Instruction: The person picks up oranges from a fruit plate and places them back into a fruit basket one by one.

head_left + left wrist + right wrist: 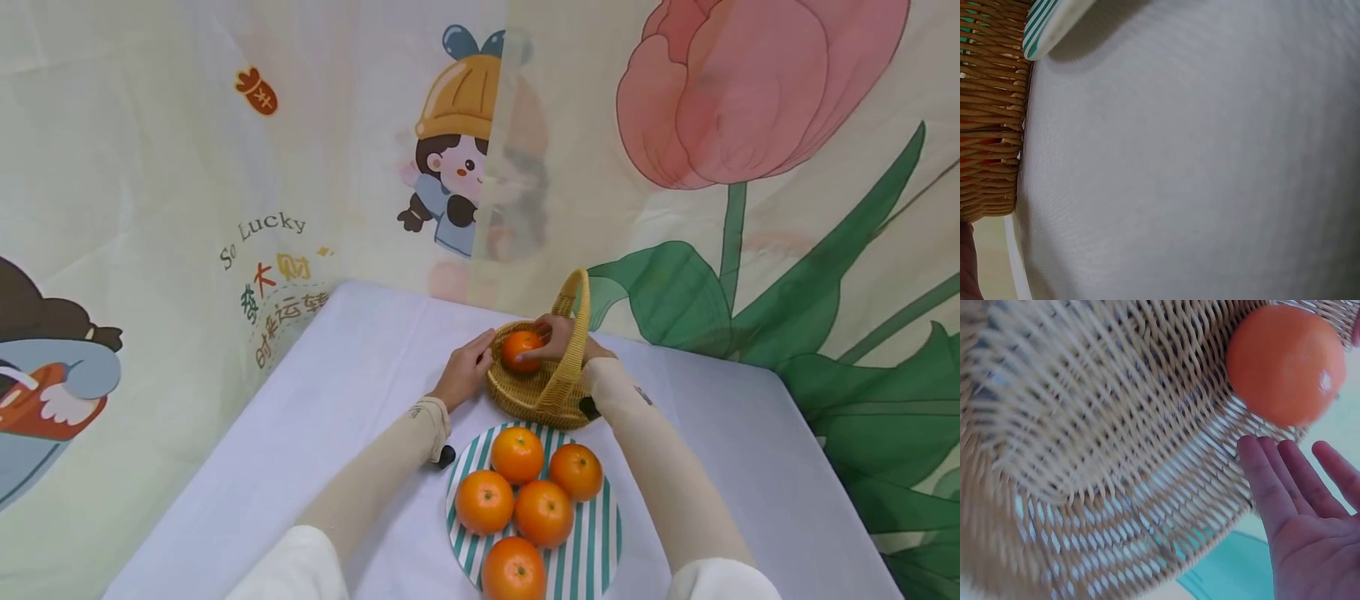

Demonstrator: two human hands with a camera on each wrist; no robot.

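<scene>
A wicker basket [525, 407] with a tall arched handle [576, 346] stands toward the back of the table. One orange [521, 351] lies inside it, near the left end. My left hand [462, 372] grips the basket's left rim; in the left wrist view only a sliver of it shows under the woven wall [991, 125]. Reaching in past the handle, my right hand [557, 336] is at the orange's right side. The right wrist view has its fingers [1266, 478] nearly straight and spread, with the orange [1286, 365] just beyond the fingertips.
In front of the basket is a round plate [592, 550] with green and white stripes, bearing several oranges [543, 513]. A white cloth [352, 400] covers the table. Behind it hangs a printed curtain [360, 167] with a large pink tulip.
</scene>
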